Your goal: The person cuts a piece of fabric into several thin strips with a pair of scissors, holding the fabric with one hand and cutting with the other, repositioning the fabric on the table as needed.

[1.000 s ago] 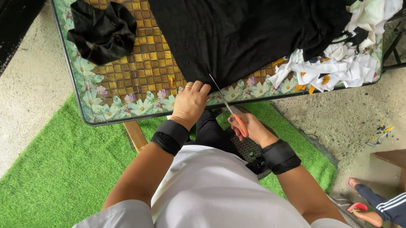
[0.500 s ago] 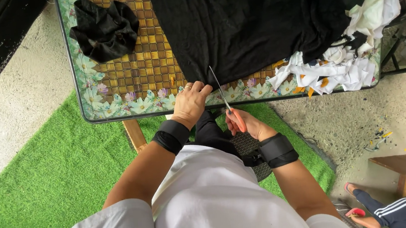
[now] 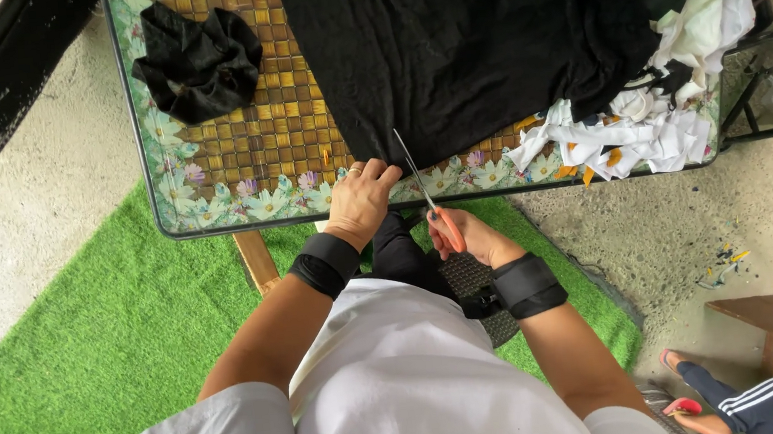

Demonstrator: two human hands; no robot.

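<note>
Nearest the body, the right hand (image 3: 467,235) is wrapping its grip around the orange plastic handles of a pair of steel-bladed scissors (image 3: 426,196); the blades are pointing away, tip meeting the near hem of the large black cloth (image 3: 473,36). Whether the blades are parted is too fine to tell.

Just left of the scissors, the left hand (image 3: 358,203) is lying flat, grip open, fingers pinning that hem at the near rim of the mosaic-tiled surface with its floral border (image 3: 236,147). Both wrists are wearing black bands.

Risks, as judged:
- Left fingertips are sitting just beside the blade line; a slip of the cloth could bring the edge onto them.
- The cloth is slack right of the scissors, so it may bunch in the blades and the cut wander.
- The scissors are working over the surface's rim, poorly supported.

Beyond the scissors, the black cloth is covering the middle of the surface. Far left of them, a crumpled black fabric bundle (image 3: 199,57) is sitting well apart; far right, a heap of white and pale-green scraps (image 3: 670,91) is crowding the cloth's edge and could snag.
</note>
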